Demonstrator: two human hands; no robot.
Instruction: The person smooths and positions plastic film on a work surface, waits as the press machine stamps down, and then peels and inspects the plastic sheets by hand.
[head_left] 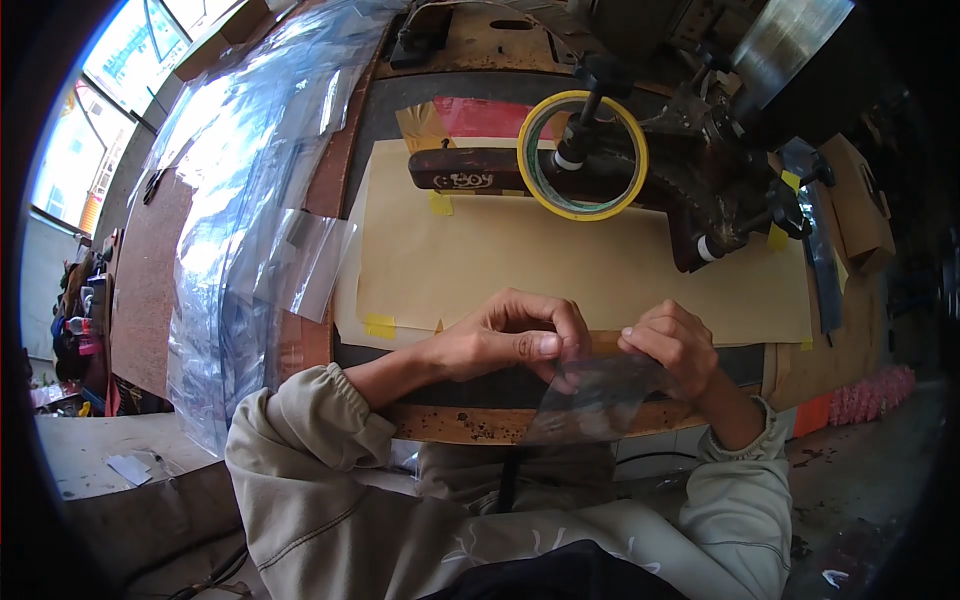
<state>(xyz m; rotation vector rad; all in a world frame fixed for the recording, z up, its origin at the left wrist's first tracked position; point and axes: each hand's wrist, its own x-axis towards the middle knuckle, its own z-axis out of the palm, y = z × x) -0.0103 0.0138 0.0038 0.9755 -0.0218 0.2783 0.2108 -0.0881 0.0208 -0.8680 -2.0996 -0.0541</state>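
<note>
A thin clear plastic sheet (590,400), possibly a bag, hangs between my two hands over the front edge of the bench. My left hand (515,335) pinches its upper left side between thumb and fingers. At the upper right side, the curled fingers of my right hand (675,345) grip the same plastic. Just beyond my hands lies a tan paper board (480,250) with bits of yellow tape at its edges. A dark machine arm (470,168) reaches across the board, and a yellow tape roll (527,165) hangs round a knob on it.
A large heap of clear plastic sheets (230,220) covers the left side, with one loose piece (318,265) overlapping the board's edge. A metal cylinder (795,50) stands at the upper right. A cardboard box (858,205) and a pink bundle (868,405) are at the right.
</note>
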